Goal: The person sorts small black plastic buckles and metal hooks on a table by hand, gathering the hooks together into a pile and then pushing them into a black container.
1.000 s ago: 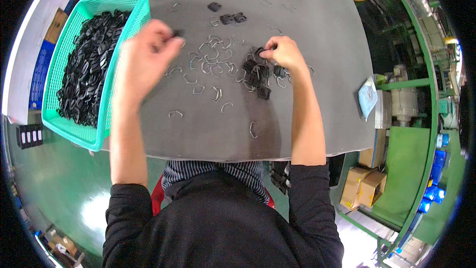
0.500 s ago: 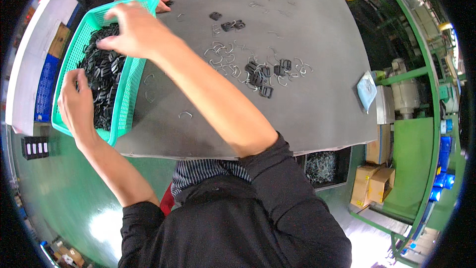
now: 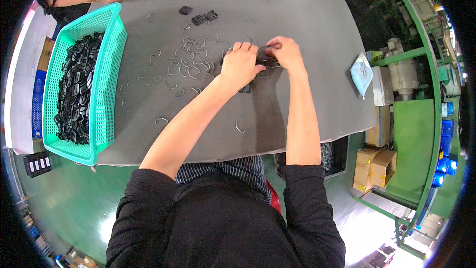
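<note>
Two brown cardboard boxes [image 3: 375, 167] on green floor, right of table, side by side, flaps partly open. Brown carton [image 3: 45, 51] and blue crate [image 3: 37, 100] at far left, beyond teal basket. No labels, signs or screens discernible.

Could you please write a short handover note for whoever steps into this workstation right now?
Left hand: on the grey table, fingers curled over small black buckles; what it grips is hidden.
Right hand: beside the left, fingertips pinching at the same small cluster; its exact hold cannot be made out.
Things: loose metal wire clips are scattered on the table left of the hands; a few black buckles lie farther up. The green basket at the table's left edge is heaped with black buckles.
Done: cannot tell how many pieces are finished.
Left: many wire clips lie loose, and the basket is full.
</note>
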`<state>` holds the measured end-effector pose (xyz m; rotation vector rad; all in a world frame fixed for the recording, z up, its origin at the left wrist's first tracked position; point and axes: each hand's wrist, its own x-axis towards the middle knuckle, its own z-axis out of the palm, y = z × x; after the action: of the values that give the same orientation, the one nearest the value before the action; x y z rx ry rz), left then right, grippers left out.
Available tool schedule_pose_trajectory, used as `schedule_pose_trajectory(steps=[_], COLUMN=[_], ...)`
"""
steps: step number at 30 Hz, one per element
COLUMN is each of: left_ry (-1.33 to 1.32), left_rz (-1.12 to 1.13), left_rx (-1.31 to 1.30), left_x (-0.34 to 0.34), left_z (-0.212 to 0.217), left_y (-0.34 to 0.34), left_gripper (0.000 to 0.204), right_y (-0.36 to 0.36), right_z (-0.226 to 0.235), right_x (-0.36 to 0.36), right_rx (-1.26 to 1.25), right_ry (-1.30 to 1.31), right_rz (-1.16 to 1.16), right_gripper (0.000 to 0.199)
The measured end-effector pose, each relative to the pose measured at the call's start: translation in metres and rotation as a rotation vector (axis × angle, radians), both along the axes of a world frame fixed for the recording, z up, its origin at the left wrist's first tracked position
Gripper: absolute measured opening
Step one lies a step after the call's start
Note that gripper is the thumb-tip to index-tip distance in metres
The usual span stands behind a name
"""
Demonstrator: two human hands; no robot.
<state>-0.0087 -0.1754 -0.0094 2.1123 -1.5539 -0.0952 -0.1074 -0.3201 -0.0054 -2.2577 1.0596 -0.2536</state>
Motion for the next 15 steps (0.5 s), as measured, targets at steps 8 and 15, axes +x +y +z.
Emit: schedule_pose_trajectory(steps=[8, 15], left_ry=[0.22, 0.218], left_rz=[-0.042, -0.121], left_rx=[0.095, -0.09], left_x=[0.042, 0.067], left_z=[-0.001, -0.006], left_y=[-0.006, 0.054], left_gripper=[0.022, 0.018], right_y=[0.009, 0.096], right_z=[0.02, 0.001], right_x=[-0.049, 0.012], right_rx=[0.692, -0.145], right_ry=[-0.61, -0.052], right_rz=[-0.187, 0.164], right_gripper=[0.02, 0.046])
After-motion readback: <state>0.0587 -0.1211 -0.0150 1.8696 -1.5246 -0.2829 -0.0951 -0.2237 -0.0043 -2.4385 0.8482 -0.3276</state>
